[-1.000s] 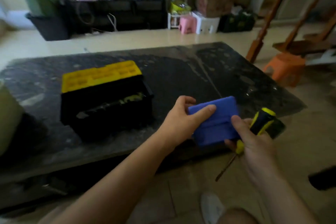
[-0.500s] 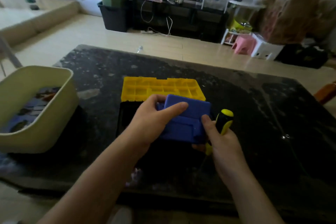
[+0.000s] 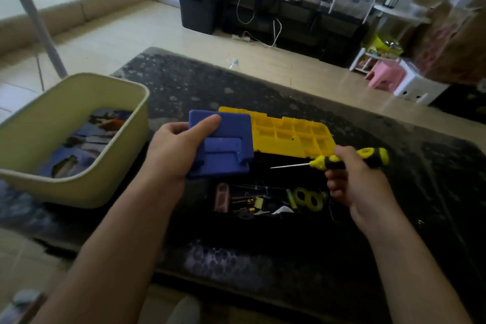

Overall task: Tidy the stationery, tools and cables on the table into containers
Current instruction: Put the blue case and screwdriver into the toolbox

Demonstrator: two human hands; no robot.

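Note:
My left hand (image 3: 173, 150) grips a flat blue plastic case (image 3: 223, 143) above the left end of the open black toolbox (image 3: 263, 226). My right hand (image 3: 352, 181) holds a yellow-and-black screwdriver (image 3: 347, 160) by its handle, the thin shaft pointing left over the toolbox. The toolbox's yellow compartment lid (image 3: 292, 135) stands open behind the hands. Inside the box lie rolls of yellow tape (image 3: 307, 198), small batteries and other small parts.
A pale green bin (image 3: 79, 192) with several items inside stands at the left on the dark stone table (image 3: 434, 179). Behind the table are bare floor, a black shelf unit, a pink stool and white boxes.
Both hands held the blue case together before; now my right hand has come off it and moved right with the screwdriver. The left hand keeps the case. The view shifted toward the toolbox.

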